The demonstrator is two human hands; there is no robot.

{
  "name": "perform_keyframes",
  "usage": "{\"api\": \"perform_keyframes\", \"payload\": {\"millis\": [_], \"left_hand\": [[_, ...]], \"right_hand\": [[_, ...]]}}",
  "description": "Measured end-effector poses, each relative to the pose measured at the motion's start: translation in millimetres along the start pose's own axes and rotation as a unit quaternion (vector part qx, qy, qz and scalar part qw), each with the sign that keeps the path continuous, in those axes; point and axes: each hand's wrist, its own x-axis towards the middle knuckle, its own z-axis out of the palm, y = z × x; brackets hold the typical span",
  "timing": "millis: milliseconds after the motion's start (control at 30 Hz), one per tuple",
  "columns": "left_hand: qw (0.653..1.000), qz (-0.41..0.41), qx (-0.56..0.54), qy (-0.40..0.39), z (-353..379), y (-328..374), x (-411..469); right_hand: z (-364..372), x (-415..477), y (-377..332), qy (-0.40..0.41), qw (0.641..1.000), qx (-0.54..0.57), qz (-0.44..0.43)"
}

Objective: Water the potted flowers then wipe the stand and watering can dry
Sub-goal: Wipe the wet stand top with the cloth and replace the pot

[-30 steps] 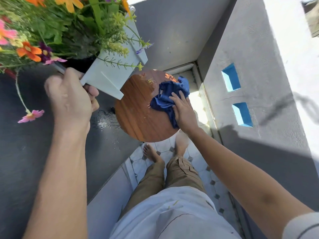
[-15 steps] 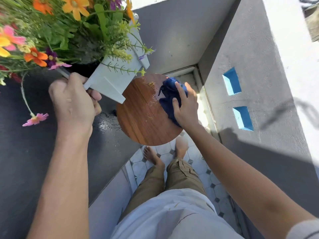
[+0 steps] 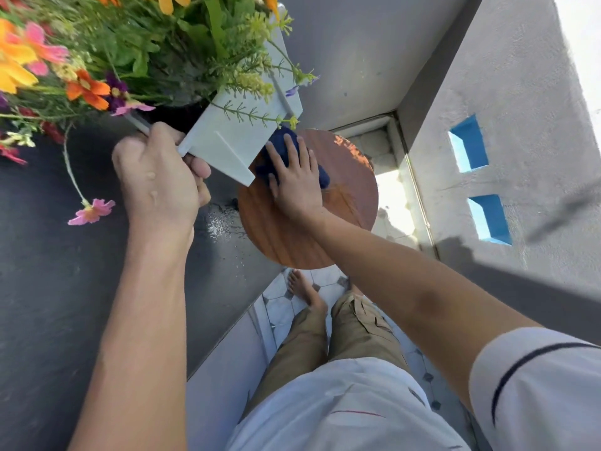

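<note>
On the round brown wooden stand top (image 3: pixel 292 236), the right hand (image 3: pixel 297 183) lies flat, fingers spread, pressing the dark blue cloth (image 3: pixel 286 143) at its far left edge. The left hand (image 3: pixel 156 187), fist clamped, holds the pale grey planter of flowers (image 3: pixel 240 138) tilted just above, leaving bare wood near and right.

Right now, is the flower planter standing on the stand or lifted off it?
Lifted and tilted: the left hand grips the planter by its lower corner, while the right hand presses the blue cloth on the stand.
</note>
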Motion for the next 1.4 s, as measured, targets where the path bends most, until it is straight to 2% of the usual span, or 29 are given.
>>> {"api": "perform_keyframes", "payload": {"millis": [133, 233, 367, 500, 567, 633, 733, 833, 933, 1033, 1133, 1233, 1333, 1400], "left_hand": [[1.0, -0.002, -0.003, 0.005, -2.3, 0.0, 0.1], [1.0, -0.001, 0.005, 0.002, -3.9, -0.3, -0.5], [1.0, 0.004, 0.006, -0.004, -3.1, -1.6, 0.7], [1.0, 0.01, 0.009, -0.003, -3.1, -3.7, -0.3], [1.0, 0.011, 0.013, -0.001, -2.8, -4.3, -0.9], [1.0, 0.011, 0.009, 0.0, -2.1, -5.1, -2.1], [1.0, 0.015, 0.016, 0.005, -2.5, -6.9, -3.7], [0.999, 0.02, 0.03, 0.008, -3.3, -11.0, -4.7], [0.999, 0.018, 0.041, 0.006, -5.2, -16.4, -5.6], [0.999, 0.016, 0.049, 0.003, -7.1, -23.0, -8.0], [0.999, 0.011, 0.049, 0.001, -7.2, -30.0, -9.7], [0.999, 0.007, 0.053, -0.003, -5.4, -37.9, -11.5], [0.999, 0.001, 0.052, -0.002, -2.9, -45.5, -14.0], [0.999, -0.003, 0.053, -0.005, -0.7, -50.9, -15.2]], "right_hand": [[27.4, -37.5, -37.2, -0.07, 0.977, -0.012, -0.201], [36.1, -74.9, -26.6, -0.095, 0.956, -0.009, -0.278], [22.6, -98.3, 11.6, -0.033, 0.978, 0.022, -0.203], [-7.8, -68.2, 51.4, 0.055, 0.998, 0.022, -0.02], [-18.6, -44.2, 60.4, 0.082, 0.994, 0.026, 0.069], [-23.1, -24.6, 58.3, 0.09, 0.989, 0.037, 0.114], [-16.4, -15.5, 33.1, 0.081, 0.991, 0.047, 0.096], [5.2, -43.3, -1.2, 0.023, 0.998, 0.05, -0.035], [23.1, -98.9, -13.7, -0.033, 0.984, 0.038, -0.171], [22.2, -142.0, 8.5, -0.066, 0.97, 0.03, -0.233], [6.8, -135.3, 52.1, -0.014, 0.98, 0.024, -0.198], [-18.5, -91.9, 87.1, 0.028, 0.997, 0.022, -0.069], [-38.5, -54.8, 95.4, 0.058, 0.997, 0.04, 0.038], [-33.6, -51.2, 85.9, 0.07, 0.996, 0.033, 0.047]]}}
